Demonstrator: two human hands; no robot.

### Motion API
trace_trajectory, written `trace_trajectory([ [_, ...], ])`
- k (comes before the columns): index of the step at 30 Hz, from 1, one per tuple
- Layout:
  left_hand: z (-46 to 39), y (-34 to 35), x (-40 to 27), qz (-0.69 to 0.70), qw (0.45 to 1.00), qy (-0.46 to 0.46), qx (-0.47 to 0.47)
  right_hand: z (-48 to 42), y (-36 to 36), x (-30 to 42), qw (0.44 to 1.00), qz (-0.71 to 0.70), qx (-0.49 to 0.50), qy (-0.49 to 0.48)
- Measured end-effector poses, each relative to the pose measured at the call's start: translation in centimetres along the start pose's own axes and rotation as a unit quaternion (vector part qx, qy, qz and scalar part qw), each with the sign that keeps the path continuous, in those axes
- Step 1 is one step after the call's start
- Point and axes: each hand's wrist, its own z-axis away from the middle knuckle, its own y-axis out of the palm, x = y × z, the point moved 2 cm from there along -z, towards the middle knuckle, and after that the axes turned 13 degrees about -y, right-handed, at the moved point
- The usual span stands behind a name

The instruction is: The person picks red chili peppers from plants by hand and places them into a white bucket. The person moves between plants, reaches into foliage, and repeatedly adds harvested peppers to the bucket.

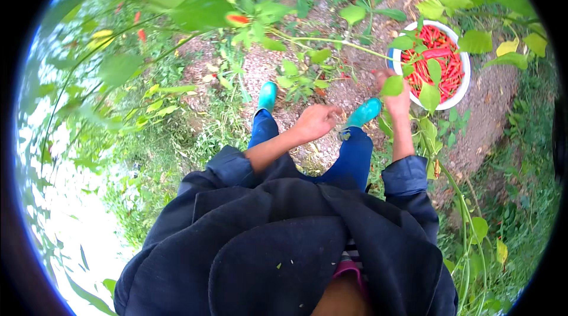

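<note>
My left hand (316,122) hovers between my two boots, seen from its back, with loosely bent fingers and nothing visible in them. Beside the bucket's near left side is my right hand (396,99). A green leaf (392,86) covers part of it, and a small red spot shows by its fingertips; whether it grips a pepper is unclear. The white bucket (465,74) stands on the soil, filled with red chili peppers (450,67). Several leaves hang in front of the bucket. A green plant stem (364,49) reaches across towards its rim.
Chili plants with red peppers (141,35) and leaves (202,12) rise at the upper left. Long green stems (461,196) run along my right side. My teal boots (267,96) stand on bare soil (306,161) with weeds. Grass (532,138) borders the right.
</note>
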Motion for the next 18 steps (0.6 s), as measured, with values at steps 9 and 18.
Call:
trace_trajectory([
  [9,13.0,-13.6,2.9,0.3,0.92,-0.089,-0.234,2.2,6.1,25.8,0.896,-0.425,0.127,-0.016],
  [18,8.6,-21.3,1.2,0.466,0.865,-0.102,-0.155,-5.2,9.0,30.2,0.967,-0.23,0.092,0.054],
])
